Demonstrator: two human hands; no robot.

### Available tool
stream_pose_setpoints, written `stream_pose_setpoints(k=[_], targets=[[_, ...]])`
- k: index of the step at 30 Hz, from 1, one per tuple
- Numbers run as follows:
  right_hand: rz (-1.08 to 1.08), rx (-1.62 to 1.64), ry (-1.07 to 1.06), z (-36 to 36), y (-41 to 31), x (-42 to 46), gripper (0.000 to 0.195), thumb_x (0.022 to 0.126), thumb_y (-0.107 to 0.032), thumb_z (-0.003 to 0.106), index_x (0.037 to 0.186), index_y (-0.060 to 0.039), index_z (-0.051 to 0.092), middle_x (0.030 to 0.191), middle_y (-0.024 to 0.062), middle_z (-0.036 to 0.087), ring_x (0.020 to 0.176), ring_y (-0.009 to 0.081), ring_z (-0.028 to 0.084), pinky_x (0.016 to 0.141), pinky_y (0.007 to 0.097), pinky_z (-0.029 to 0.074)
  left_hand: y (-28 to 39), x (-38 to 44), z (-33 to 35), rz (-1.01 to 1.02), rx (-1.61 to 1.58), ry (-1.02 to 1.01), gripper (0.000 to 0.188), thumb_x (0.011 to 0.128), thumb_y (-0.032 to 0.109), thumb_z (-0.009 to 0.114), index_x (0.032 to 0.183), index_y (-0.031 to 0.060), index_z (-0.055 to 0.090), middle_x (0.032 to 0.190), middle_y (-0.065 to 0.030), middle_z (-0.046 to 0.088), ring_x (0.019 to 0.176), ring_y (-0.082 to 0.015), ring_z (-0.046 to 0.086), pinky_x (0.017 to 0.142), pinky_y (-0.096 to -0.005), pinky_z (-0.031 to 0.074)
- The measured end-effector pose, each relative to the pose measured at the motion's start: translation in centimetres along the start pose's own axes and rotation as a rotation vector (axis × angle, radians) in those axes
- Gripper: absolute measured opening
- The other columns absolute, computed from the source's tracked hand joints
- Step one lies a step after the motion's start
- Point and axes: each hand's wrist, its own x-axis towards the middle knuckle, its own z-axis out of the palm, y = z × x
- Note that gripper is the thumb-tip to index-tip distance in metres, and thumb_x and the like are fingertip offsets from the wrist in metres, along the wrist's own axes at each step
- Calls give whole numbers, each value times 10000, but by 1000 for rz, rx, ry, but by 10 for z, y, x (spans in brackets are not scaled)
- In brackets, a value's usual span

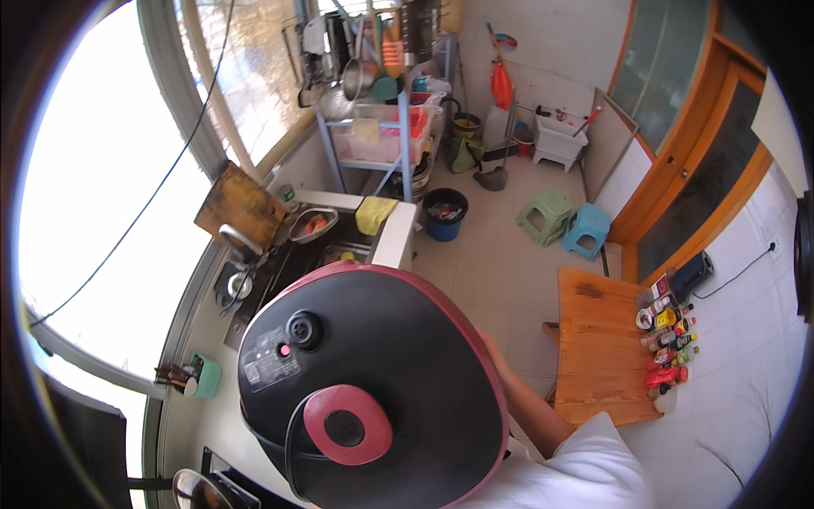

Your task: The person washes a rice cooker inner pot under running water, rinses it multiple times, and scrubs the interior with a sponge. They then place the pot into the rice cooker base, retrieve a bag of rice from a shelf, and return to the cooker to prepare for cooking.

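Observation:
A dark electric pressure cooker (432, 382) with a dark red rim fills the lower middle of the view, close to the camera. Its black lid carries a red-ringed knob (375, 439), a round steam valve (304, 330), a small pink float button (285, 350) and a label with writing. A thin cord or wire handle loops beside the knob. My right forearm, in a white sleeve, runs up along the cooker's right side. Only a sliver of my right hand (488, 347) shows at the rim, the fingers hidden behind the body. My left hand is out of view.
Left of the cooker is a counter with a sink, faucet (240, 238), cutting board (241, 207) and green utensil holder (206, 375). A wooden table (598, 356) with several bottles stands right. Beyond are two plastic stools (547, 216), a bin (444, 226) and a rack (407, 146).

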Motion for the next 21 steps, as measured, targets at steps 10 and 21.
stream_pose_setpoints(k=[10,21], targets=[[-165,133,203,-206,-165,52,555,927,-574,464,1148,-81,593,1044,72,654,911,147,621,797,284,503,-56,163,290,-202,138,-322,423,1010,383,353,1220,65,536,1093,-83,626,951,-153,611,835,-320,514],[-219,104,222,-309,-352,202,548,935,-562,457,1162,-80,586,1057,75,652,922,153,622,808,289,504,-64,335,484,-298,209,-373,423,1020,372,323,1216,62,534,1087,-91,625,948,-153,611,835,-324,517]])
